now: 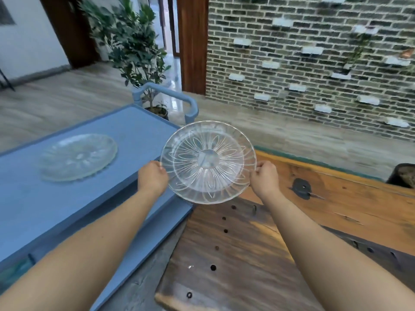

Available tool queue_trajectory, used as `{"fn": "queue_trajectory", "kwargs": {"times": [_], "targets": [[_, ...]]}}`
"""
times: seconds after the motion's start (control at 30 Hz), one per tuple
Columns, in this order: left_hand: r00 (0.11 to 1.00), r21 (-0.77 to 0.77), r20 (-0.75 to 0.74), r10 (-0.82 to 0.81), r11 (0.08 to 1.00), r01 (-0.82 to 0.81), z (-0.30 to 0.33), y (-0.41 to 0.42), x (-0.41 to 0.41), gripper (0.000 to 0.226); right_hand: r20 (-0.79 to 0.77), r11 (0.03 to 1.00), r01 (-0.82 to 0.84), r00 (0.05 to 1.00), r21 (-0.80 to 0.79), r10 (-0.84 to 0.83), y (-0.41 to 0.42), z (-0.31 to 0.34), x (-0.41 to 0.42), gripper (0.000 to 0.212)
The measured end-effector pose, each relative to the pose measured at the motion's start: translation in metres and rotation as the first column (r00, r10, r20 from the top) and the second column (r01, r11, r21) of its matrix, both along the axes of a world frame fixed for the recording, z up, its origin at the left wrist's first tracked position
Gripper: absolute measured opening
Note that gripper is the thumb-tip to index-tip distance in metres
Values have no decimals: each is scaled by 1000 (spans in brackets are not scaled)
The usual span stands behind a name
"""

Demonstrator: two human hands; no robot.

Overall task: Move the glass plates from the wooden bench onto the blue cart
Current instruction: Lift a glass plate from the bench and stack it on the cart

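Observation:
I hold a clear glass plate (207,161) with a cut petal pattern in the air, over the gap between the blue cart and the wooden bench. My left hand (152,177) grips its left rim and my right hand (265,178) grips its right rim. A second glass plate (78,157) lies flat on the top shelf of the blue cart (139,135) to the left. The wooden bench (336,198) runs along the right, with no plates showing on its visible part.
The cart's handle (166,93) rises at its far end, with a potted plant (134,46) behind it. A brick wall (314,52) stands beyond the bench. A dark object (402,178) sits at the bench's right edge. The bench surface has several small holes.

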State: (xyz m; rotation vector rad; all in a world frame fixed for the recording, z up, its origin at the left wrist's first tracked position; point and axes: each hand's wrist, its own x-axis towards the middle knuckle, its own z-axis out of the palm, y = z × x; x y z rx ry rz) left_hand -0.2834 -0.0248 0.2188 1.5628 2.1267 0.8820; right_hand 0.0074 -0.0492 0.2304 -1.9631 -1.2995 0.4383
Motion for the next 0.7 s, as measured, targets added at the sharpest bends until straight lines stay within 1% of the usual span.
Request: {"fn": "queue_trajectory", "kwargs": {"times": [0.07, 0.2, 0.3, 0.4, 0.5, 0.57, 0.6, 0.7], "targets": [[998, 11, -13, 57, 998, -57, 2, 8, -15, 24, -35, 999, -47, 998, 18, 47, 23, 0, -14, 12], [988, 8, -12, 151, 988, -151, 5, 17, -46, 25, -36, 986, -158, 986, 59, 160, 63, -1, -42, 11], [971, -3, 5, 239, 971, -239, 6, 13, -74, 26, -53, 972, -234, 970, 34, 236, 86, -5, -73, 10], [954, -9, -3, 300, 954, -300, 6, 9, -104, 27, -71, 949, -314, 948, -21, 312, 105, -8, -107, 20], [928, -19, -14, 373, 927, -373, 5, 4, -141, 29, -82, 925, -379, 923, -14, 377, 121, -9, -148, 24], [910, -30, -16, 414, 910, -414, 2, 2, -167, 29, -92, 910, -414, 907, -22, 411, 129, -8, -178, 20], [905, -33, -20, 425, 904, -426, 1, 2, -180, 27, -88, 898, -440, 896, -22, 436, 133, -9, -192, 14], [897, -41, -24, 442, 896, -443, -2, 7, -224, 21, -49, 869, -495, 868, -12, 493, 148, -13, -243, 16]]}}
